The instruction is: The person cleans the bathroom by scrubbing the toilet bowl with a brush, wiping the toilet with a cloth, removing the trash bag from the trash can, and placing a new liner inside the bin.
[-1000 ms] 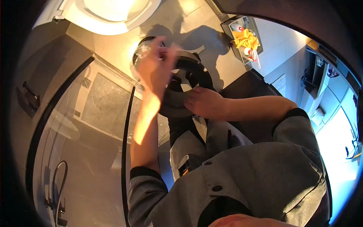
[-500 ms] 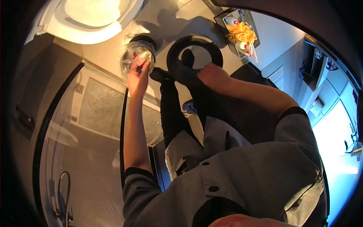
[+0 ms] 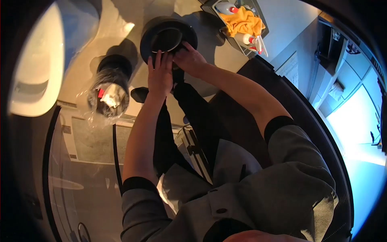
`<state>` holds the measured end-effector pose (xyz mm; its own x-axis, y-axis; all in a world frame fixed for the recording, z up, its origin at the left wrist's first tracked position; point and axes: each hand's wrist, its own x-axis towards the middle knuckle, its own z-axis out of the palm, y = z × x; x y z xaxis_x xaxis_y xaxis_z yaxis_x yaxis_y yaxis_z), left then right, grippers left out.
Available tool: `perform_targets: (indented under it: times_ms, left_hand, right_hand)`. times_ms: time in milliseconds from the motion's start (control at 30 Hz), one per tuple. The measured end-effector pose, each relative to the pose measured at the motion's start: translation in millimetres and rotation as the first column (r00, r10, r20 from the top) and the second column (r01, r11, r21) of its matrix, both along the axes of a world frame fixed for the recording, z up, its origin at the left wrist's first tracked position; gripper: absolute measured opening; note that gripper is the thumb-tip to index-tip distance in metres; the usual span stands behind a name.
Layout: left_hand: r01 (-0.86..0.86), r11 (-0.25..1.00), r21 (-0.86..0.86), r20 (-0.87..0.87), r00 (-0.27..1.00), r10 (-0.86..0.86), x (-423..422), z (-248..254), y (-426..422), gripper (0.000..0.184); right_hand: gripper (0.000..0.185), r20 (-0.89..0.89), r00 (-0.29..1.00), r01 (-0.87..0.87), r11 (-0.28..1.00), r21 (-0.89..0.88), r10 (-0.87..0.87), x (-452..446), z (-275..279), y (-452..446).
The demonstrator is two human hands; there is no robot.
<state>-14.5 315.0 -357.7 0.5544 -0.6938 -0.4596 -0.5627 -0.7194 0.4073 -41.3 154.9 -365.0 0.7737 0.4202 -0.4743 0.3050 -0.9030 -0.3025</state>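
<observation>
Both my hands are on a black round lid [image 3: 147,34] with a wide rim, lifted in front of my feet. A dark disc [image 3: 167,38] with a pale lower edge fills most of its centre. My left hand [image 3: 160,76] reaches its near edge, fingers spread over the rim and the thumb hidden. My right hand [image 3: 189,60] grips the rim's right side with bent fingers. To the left stands a small waste bin [image 3: 129,94] lined with a clear plastic bag [image 3: 84,97]. Crumpled white paper [image 3: 113,96] and a red scrap [image 3: 100,93] lie inside it.
A white toilet [image 3: 56,80] stands at the far left. At the upper right, a grey caddy [image 3: 264,30] holds bottles and an orange cloth [image 3: 244,22]. A glass shower panel [image 3: 88,189] lies at lower left, and a dark cabinet [image 3: 242,117] is on my right.
My left hand has left the bag in the bin and moved right onto the lid. My right hand has brought the lid leftward. The view has shifted, and the toilet now appears further left.
</observation>
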Motion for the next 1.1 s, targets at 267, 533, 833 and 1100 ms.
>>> perform_targets:
  times_ms: [267,533,833,1100]
  left_hand:
    - [0.135,0.989,-0.064,0.051,0.990,-0.132,-3,-21,0,0.048]
    - [0.175,0.982,0.071,-0.040,0.984,-0.172,-2,-15,-5,0.047]
    - [0.205,0.965,0.166,0.001,0.978,-0.208,-7,-20,-7,0.043]
    - [0.252,0.938,0.240,-0.001,0.966,-0.259,-8,-22,-9,0.048]
  right_hand:
    - [0.025,0.342,0.587,0.664,0.678,0.317,-0.734,-17,-5,-191]
    - [0.034,0.304,0.873,0.486,0.725,-0.488,-0.380,-13,-72,-276]
    - [0.026,-0.311,0.470,0.814,0.270,0.513,-0.826,-43,54,-223]
    - [0.038,0.193,0.894,0.273,0.833,0.481,-0.404,43,-9,-77]
